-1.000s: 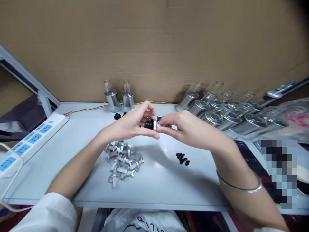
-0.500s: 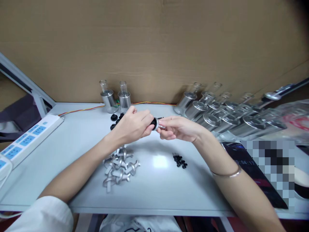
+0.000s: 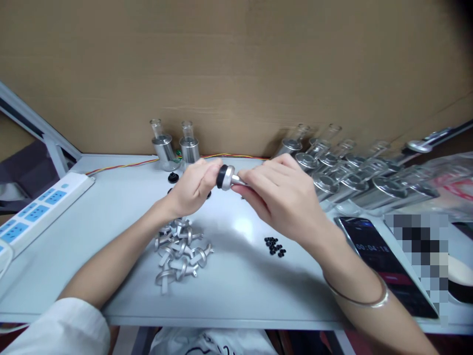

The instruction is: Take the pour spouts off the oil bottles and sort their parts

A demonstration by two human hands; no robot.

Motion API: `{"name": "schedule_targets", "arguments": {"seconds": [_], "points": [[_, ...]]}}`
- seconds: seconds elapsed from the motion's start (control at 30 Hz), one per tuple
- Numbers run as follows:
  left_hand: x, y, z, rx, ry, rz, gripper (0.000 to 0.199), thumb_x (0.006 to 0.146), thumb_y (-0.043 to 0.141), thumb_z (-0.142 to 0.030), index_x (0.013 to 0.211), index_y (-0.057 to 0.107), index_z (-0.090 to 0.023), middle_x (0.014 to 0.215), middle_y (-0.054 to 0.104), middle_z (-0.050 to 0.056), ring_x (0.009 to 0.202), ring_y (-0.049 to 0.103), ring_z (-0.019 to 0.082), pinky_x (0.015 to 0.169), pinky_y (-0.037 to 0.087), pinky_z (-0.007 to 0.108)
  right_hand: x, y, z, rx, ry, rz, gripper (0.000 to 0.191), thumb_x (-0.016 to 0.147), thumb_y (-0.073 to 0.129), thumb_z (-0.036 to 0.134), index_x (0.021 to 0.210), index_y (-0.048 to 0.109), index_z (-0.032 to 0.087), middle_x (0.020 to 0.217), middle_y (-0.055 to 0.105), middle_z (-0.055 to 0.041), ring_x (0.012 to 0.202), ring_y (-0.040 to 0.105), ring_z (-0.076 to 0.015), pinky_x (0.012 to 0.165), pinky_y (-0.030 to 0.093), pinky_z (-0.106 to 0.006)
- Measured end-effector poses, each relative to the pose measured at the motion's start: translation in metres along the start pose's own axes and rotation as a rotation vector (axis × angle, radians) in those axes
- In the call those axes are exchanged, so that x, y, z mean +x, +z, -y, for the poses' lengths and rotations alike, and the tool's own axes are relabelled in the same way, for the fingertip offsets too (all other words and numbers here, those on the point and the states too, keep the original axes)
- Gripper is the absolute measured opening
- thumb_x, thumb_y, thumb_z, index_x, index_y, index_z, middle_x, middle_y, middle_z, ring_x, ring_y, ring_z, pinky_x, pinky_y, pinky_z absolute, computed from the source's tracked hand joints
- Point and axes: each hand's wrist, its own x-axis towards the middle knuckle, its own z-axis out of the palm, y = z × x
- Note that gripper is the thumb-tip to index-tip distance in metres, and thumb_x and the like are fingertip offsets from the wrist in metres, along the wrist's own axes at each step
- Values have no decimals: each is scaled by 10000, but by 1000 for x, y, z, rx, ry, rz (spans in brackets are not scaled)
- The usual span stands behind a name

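Above the middle of the table I hold a silver metal pour spout sideways, with a black rubber stopper fitted on its wide end. My left hand is closed round the stopper end. My right hand pinches the narrow tube on the other side; the tube's tip is hidden by the fingers. Beneath my left forearm lies a heap of silver spouts. Black ribbed stoppers lie partly hidden behind my left hand. Below my right hand is a cluster of small black caps.
Two glass bottles with steel sleeves stand at the back left, and several more at the back right. A phone with a timer lies on the right. A white power strip is at the left edge.
My right hand has turned over, its back now facing up, and has shifted its grip on the tube. The spout and my left hand have moved slightly left.
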Motion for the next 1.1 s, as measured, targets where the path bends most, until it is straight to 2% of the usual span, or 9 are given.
{"name": "schedule_targets", "arguments": {"seconds": [0.1, 0.17, 0.23, 0.33, 0.43, 0.53, 0.63, 0.83, 1.1], "points": [[0, 10, 5, -329, -205, 106, 455, 932, 154, -514, 619, 291, -214, 541, 331, -23, 497, 308, 113, 490, 305, 263, -2, -6, -10, -219, -162, -6, 317, 987, 330, 302, 857, 603, 208, 679, 573, -32, 674, 474, -154, 669, 303, -318], [1, 11, 6, -515, -310, 183, 384, 931, 195, -445, 623, 232, -220, 531, 243, -44, 467, 239, 98, 453, 246, 248, -4, -13, -15, -272, -186, -41, 272, 981, 354, 286, 919, 611, 223, 726, 600, -35, 708, 493, -165, 664, 306, -325], [3, 5, 4, -563, -353, 270, 335, 931, 224, -375, 635, 225, -219, 552, 215, -49, 466, 224, 92, 450, 227, 241, -6, -21, -19, -261, -159, -66, 247, 970, 391, 319, 949, 619, 228, 743, 610, -40, 723, 509, -175, 656, 319, -330], [4, -14, -3, -333, -296, 373, 357, 947, 243, -373, 648, 335, -202, 598, 358, -22, 548, 375, 109, 527, 341, 243, -9, -29, -24, -146, -78, -3, 292, 967, 385, 369, 972, 635, 218, 777, 613, -53, 739, 536, -184, 662, 373, -326], [3, -36, 1, -30, -249, 425, 326, 936, 325, -429, 795, 491, -187, 718, 527, 1, 634, 481, 124, 593, 391, 240, -12, -31, -30, -47, 3, 109, 363, 971, 347, 392, 966, 658, 204, 863, 614, -71, 786, 562, -190, 691, 426, -326], [1, -48, 22, 243, -254, 447, 286, 867, 457, -433, 890, 579, -176, 847, 616, 34, 713, 546, 154, 626, 402, 244, -15, -29, -37, -35, 50, 163, 401, 968, 340, 412, 942, 678, 198, 876, 608, -81, 788, 569, -191, 687, 445, -328], [-1, -52, 47, 397, -252, 530, 215, 801, 529, -340, 902, 636, -183, 892, 644, 44, 740, 574, 170, 626, 398, 243, -16, -26, -42, -24, 55, 189, 380, 964, 365, 396, 951, 686, 192, 876, 618, -82, 766, 578, -182, 665, 449, -319], [-1, -53, 68, 529, -298, 513, 146, 721, 561, -209, 842, 641, -189, 858, 650, 51, 706, 569, 178, 585, 379, 244, -15, -25, -41, 18, 75, 244, 276, 934, 466, 342, 891, 690, 187, 890, 658, -65, 791, 608, -174, 696, 454, -300], [-3, -42, 73, 544, -342, 651, 173, 691, 577, -170, 849, 647, -182, 846, 645, 56, 745, 570, 191, 607, 394, 243, -15, -26, -37, 36, 84, 248, 286, 937, 453, 350, 912, 688, 189, 887, 664, -69, 774, 610, -179, 683, 444, -299]]}}
